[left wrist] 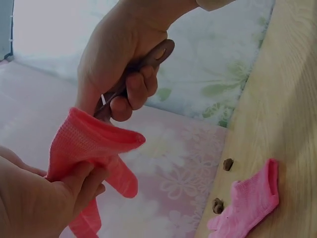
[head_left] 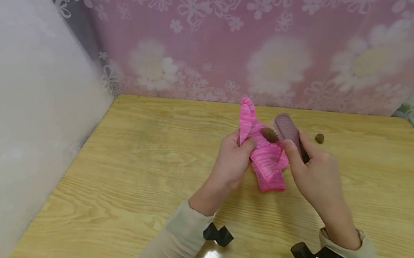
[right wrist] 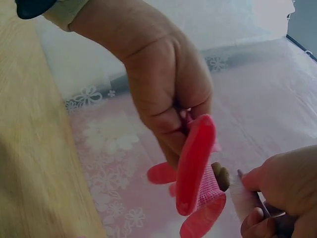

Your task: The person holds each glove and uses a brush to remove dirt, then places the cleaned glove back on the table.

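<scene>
The left grip [head_left: 232, 159] pinched the glove [head_left: 263, 154] above the bench [head_left: 143, 151]; the right grip [head_left: 317, 173], curled round the brush [head_left: 288, 129], held it close to the lump [head_left: 269, 135]. A hard stroke risked tugging the limp glove free or flicking the lump away.

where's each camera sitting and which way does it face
Head: on the head, facing forward and down at the table; left hand, right hand, sleeves show.
Left wrist: on that wrist, facing the held glove; both hands show.
Right wrist: on that wrist, facing the brush; both hands show.
Both wrist views share the held glove.
</scene>
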### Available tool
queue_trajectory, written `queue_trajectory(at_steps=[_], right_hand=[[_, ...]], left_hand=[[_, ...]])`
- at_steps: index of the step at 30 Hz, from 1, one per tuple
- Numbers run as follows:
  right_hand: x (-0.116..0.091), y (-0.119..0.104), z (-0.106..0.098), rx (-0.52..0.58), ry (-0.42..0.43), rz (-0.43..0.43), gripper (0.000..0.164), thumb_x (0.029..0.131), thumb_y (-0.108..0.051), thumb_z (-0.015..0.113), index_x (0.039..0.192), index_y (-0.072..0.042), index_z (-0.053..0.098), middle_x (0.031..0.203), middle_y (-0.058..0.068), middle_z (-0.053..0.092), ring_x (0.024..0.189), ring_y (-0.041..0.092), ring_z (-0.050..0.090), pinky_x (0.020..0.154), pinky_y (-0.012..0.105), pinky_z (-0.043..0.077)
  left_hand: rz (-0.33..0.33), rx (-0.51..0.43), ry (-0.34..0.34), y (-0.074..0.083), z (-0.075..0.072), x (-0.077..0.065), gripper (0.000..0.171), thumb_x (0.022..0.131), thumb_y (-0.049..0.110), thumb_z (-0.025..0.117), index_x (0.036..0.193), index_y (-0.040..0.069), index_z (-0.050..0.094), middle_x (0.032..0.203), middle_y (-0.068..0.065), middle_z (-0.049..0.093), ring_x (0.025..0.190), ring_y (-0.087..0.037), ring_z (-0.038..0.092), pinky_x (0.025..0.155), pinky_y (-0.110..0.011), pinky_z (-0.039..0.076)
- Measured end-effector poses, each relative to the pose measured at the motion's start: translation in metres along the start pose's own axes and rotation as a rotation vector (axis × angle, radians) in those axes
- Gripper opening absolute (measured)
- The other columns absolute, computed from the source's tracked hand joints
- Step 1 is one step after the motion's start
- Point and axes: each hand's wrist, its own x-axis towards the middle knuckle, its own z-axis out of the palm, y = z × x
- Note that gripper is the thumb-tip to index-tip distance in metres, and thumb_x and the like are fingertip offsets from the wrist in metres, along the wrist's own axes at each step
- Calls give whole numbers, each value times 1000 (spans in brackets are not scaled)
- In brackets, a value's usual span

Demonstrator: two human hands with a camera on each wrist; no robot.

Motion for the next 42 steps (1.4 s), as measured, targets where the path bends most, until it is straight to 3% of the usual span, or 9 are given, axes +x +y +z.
queue_trajectory(at_steps=[5, 7, 13, 17, 24, 30, 33, 39, 42], right_hand=[[0, 0, -10, -13, -75, 29, 50, 100, -29, 60, 140, 1, 54, 100, 31, 68, 66, 28, 60, 50, 19, 41], [-1, -2, -12, -32, -94, -2, 50, 99, -27, 62, 139, 2, 54, 105, 31, 68, 70, 31, 64, 52, 24, 45], [-4, -14, 10, -128, 31, -148, 47, 95, -18, 66, 135, 4, 57, 101, 30, 69, 73, 37, 67, 57, 49, 51], [-1, -12, 15, -112, 151, -127, 49, 96, -17, 65, 138, 5, 54, 107, 32, 67, 83, 46, 66, 65, 57, 51], [4, -1, -3, 119, 128, 11, 44, 97, -17, 65, 139, -5, 57, 108, 26, 69, 78, -3, 62, 66, 3, 41], [1, -7, -14, 198, 77, 62, 42, 98, -19, 62, 139, -12, 57, 107, 22, 69, 72, -5, 56, 61, 5, 42], [-3, -14, -12, 116, 78, -20, 44, 95, -15, 66, 138, -9, 59, 108, 24, 70, 73, 5, 63, 61, 6, 43], [-11, -29, 2, -113, -50, -160, 50, 95, -19, 67, 137, 4, 55, 104, 29, 69, 73, 30, 67, 58, 41, 53], [-12, -32, 2, -101, -60, -138, 49, 96, -20, 66, 139, 3, 54, 105, 28, 70, 68, 27, 64, 56, 32, 50]], left_hand=[[-87, -17, 23, -2, -1, 2, 20, 96, -3, 50, 112, -9, 61, 72, -1, 56, 49, -6, 38, 43, -19, 30], [-93, -35, 29, -3, 0, 2, 20, 95, -4, 53, 112, -7, 62, 77, -2, 60, 53, -6, 45, 45, -18, 36], [38, 116, 5, -3, 2, -2, 25, 86, -10, 59, 110, -7, 66, 91, -10, 69, 74, -7, 59, 66, -20, 53], [116, 247, -62, -1, 4, -8, 26, 87, -10, 58, 111, -8, 67, 92, -16, 71, 72, -6, 60, 65, -20, 54], [42, 182, -78, 0, 6, -11, 23, 90, -7, 58, 112, -6, 66, 95, -14, 71, 77, -10, 64, 72, -25, 57], [-9, 42, 11, 5, 4, -6, 26, 89, -8, 60, 115, -5, 64, 105, -14, 71, 92, -14, 67, 83, -30, 57], [4, 44, 37, 7, 3, -5, 27, 88, -9, 59, 115, -6, 64, 105, -13, 71, 90, -13, 66, 82, -28, 57], [58, 26, 89, 13, -6, 0, 26, 88, -8, 60, 114, -6, 65, 100, -9, 69, 87, -10, 63, 79, -26, 57], [140, 104, 58, 16, -9, -1, 25, 88, -8, 60, 112, -8, 67, 98, -14, 71, 83, -9, 63, 76, -24, 57]])
